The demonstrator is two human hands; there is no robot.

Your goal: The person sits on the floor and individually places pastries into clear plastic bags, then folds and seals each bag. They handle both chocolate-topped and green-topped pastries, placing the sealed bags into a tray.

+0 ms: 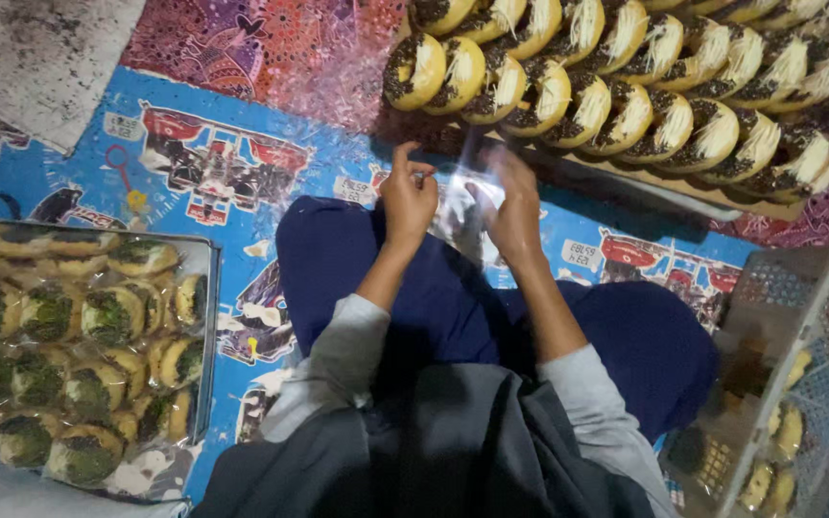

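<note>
You sit on the floor with your legs crossed, and both your hands are up in front of you. Your left hand [408, 197] and your right hand [513, 206] hold a small clear plastic bag [467, 203] between them. The fingers of each hand are pinched shut on an edge of the bag — left hand on the left side, right hand on the right side. The bag looks like it has nothing in it, but it is shiny and a bit blurry, so I can't be sure.

Just past your hands is a wooden tray [683, 182] with rows of round donuts [626, 110] on it. They have dark topping and white shreds on top, and they stand leaning on each other. None of them has a bag on, as far as I can see. So I think these are the ones left to do — and there are a lot.

On your left is a metal tray [205, 317] full of donuts with green topping [59, 355]. They look shiny, like they are wrapped in plastic, so I think those are done. On your right is a white plastic basket [808, 384] with a few wrapped donuts in it. Under it all is a bright mat [194, 163] with pictures on it.

My guess is you are somewhere in the middle, with this bag not yet filled.
</note>
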